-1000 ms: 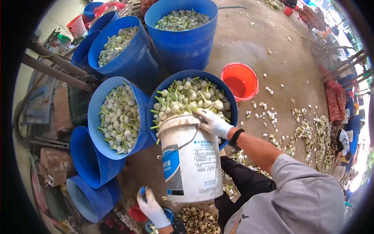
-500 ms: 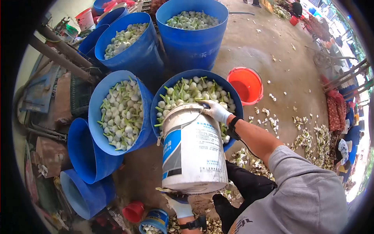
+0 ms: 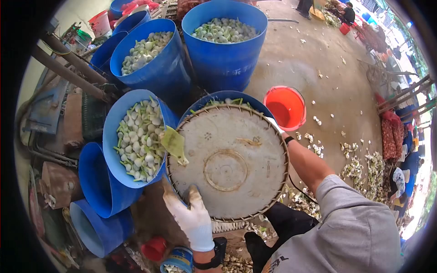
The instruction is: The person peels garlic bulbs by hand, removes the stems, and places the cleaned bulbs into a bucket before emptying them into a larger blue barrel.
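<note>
A white plastic bucket (image 3: 268,182) is tipped over a blue barrel (image 3: 218,96) of garlic bulbs, its scuffed round base facing me. My left hand (image 3: 193,223), in a white glove with soiled fingertips, grips the lower left edge of the base, fingers apart against it. Only a strip of my gloved right hand (image 3: 276,125) shows at the bucket's right side; its fingers are hidden behind it. A flat yellow-green piece (image 3: 174,144) sticks out at the base's left edge. The bucket's mouth is out of sight, and it covers most of the barrel's garlic.
Left stands another blue barrel (image 3: 109,136) of garlic; two more filled ones (image 3: 223,59) are behind. Empty blue barrels (image 3: 88,182) lean at lower left. A red bucket (image 3: 286,108) stands at the right, with garlic scraps (image 3: 355,168) on the floor. A person (image 3: 348,14) is far off.
The bucket has tipped forward from nearly upright, so its base now faces me instead of its printed side. My left hand has risen with the base; my right hand is now mostly hidden.
</note>
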